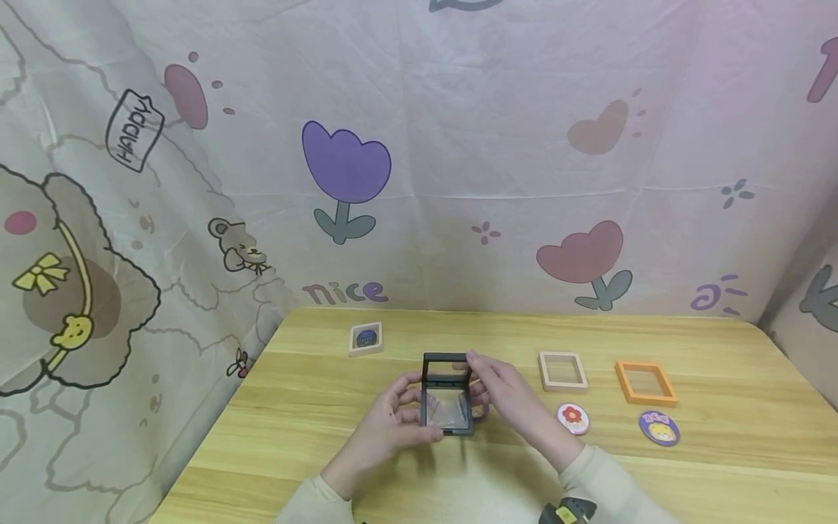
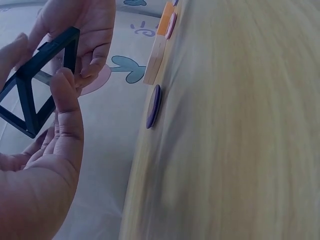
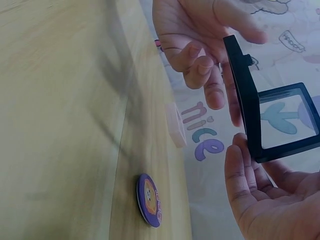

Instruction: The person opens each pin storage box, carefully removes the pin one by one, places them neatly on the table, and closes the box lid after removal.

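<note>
A black hinged display frame [image 1: 447, 413] with clear film panes is held above the wooden table, its two halves spread apart at an angle. My left hand [image 1: 390, 428] grips the lower half at its left side, thumb along the near edge and fingers behind. My right hand [image 1: 509, 397] holds the frame at the right, a fingertip at the upper corner of the raised half and other fingers curled beside the hinge. Nothing shows between the panes. Partly hidden behind the frame, a purple round badge [image 1: 481, 410] lies on the table; the right wrist view shows this badge [image 3: 148, 200] fully.
To the right lie a pale pink frame [image 1: 564, 388], an orange frame [image 1: 630, 394], a red-flower badge [image 1: 572, 418] and a purple cartoon badge [image 1: 660, 428]. A pale frame [image 1: 354, 351] holding a dark blue badge sits at the back left. A printed curtain [image 1: 458, 160] hangs behind the table.
</note>
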Action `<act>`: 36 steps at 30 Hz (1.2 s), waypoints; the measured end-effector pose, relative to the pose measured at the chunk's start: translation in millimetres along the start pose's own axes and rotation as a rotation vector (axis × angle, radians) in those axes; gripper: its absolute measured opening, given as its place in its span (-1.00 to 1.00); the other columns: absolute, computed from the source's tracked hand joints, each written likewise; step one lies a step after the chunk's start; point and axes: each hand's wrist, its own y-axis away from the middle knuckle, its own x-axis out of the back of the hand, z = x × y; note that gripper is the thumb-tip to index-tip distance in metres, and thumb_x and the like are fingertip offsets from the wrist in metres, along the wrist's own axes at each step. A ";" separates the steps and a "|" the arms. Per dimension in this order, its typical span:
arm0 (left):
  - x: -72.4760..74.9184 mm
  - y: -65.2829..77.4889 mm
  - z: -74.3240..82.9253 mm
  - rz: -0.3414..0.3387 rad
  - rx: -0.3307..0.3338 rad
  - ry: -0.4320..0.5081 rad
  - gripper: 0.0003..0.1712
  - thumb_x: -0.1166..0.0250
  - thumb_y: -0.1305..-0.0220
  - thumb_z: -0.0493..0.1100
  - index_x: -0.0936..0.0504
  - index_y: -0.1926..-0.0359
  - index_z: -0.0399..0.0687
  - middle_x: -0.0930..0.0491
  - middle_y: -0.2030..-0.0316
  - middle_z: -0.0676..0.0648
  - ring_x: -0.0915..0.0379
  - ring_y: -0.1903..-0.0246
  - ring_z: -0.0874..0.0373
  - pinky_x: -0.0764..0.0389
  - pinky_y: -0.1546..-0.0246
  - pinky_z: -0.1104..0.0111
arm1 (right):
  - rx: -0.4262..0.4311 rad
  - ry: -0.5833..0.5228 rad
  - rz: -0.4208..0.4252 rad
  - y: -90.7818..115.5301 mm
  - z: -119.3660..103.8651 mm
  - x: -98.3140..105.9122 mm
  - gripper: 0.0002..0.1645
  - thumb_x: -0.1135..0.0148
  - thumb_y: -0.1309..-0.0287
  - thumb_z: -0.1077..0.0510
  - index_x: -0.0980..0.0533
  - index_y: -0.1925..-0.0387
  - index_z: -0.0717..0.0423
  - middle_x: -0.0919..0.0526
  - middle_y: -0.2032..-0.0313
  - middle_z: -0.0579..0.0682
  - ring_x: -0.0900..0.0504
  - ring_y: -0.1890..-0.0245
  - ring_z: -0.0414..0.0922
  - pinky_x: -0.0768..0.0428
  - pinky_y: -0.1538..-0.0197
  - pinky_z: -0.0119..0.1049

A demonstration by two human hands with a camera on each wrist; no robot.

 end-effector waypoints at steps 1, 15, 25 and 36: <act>-0.5 0.1 0.1 -0.001 -0.002 0.001 0.03 -0.60 -0.13 -0.33 -0.27 -0.55 -0.14 -0.68 -0.11 -0.06 -0.75 0.04 0.06 -0.82 -0.02 0.23 | -0.004 -0.007 0.000 0.2 -0.3 0.2 -0.26 0.13 -0.70 -0.23 -0.57 -0.30 0.32 -0.78 0.08 0.19 -0.78 0.22 -0.06 -0.71 0.02 -0.20; -2.1 0.8 -0.3 -0.053 -0.040 -0.032 -0.01 -0.61 -0.11 -0.36 -0.31 -0.51 -0.17 -0.62 -0.17 -0.17 -0.73 0.01 0.08 -0.82 -0.09 0.23 | -0.017 -0.056 -0.013 0.6 -0.3 3.2 -0.20 0.15 -0.70 -0.27 -0.55 -0.32 0.36 -0.80 0.07 0.22 -0.77 0.20 -0.06 -0.76 0.16 -0.14; -0.7 -0.1 -1.7 -0.029 -0.036 -0.054 -0.12 -0.58 -0.16 -0.36 -0.38 -0.46 -0.17 -0.62 -0.11 -0.36 -0.74 0.10 0.14 -0.81 -0.03 0.28 | -0.003 -0.083 -0.069 1.5 -0.1 5.9 -0.17 0.20 -0.71 -0.27 -0.48 -0.38 0.42 -0.80 0.17 0.32 -0.79 0.22 0.05 -0.73 0.25 -0.21; -0.5 0.3 -1.1 -0.012 -0.024 -0.052 -0.19 -0.56 -0.20 -0.32 -0.42 -0.43 -0.13 -0.69 -0.01 -0.26 -0.75 0.14 0.13 -0.79 0.00 0.26 | 0.001 -0.041 -0.077 3.0 0.9 6.2 -0.21 0.20 -0.73 -0.23 -0.53 -0.33 0.40 -0.75 0.02 0.36 -0.74 0.13 -0.01 -0.73 -0.02 -0.08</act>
